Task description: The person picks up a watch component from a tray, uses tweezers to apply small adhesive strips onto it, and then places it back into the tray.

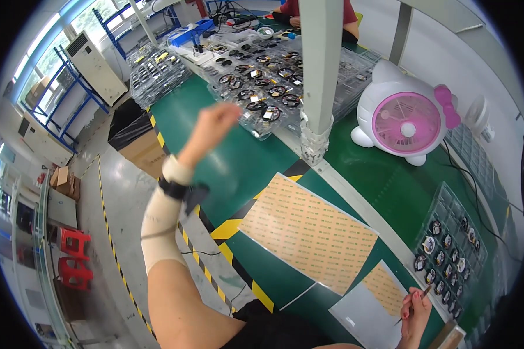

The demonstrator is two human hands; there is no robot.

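Note:
My left hand (216,121) is raised over the green bench, at the near edge of a clear plastic tray (261,132) of round black parts. Motion blurs its fingers, which look curled together; anything in them is hidden. Low on the right, my right hand (414,314) is closed around a thin dark pointed tool (427,291), probably tweezers. The hand is over the edge of a pale sheet (364,314) with a tan adhesive piece (385,288) on its upper part. Beyond it lies a large tan sheet of adhesive (308,232) with rows of small green print.
A pink-and-white fan (407,123) stands behind a metal post (320,70). On the right is another clear tray (448,250) of round parts. Stacked trays (157,72), a cardboard box (140,152) and red stools (74,259) are leftward. Someone in red (346,14) sits across.

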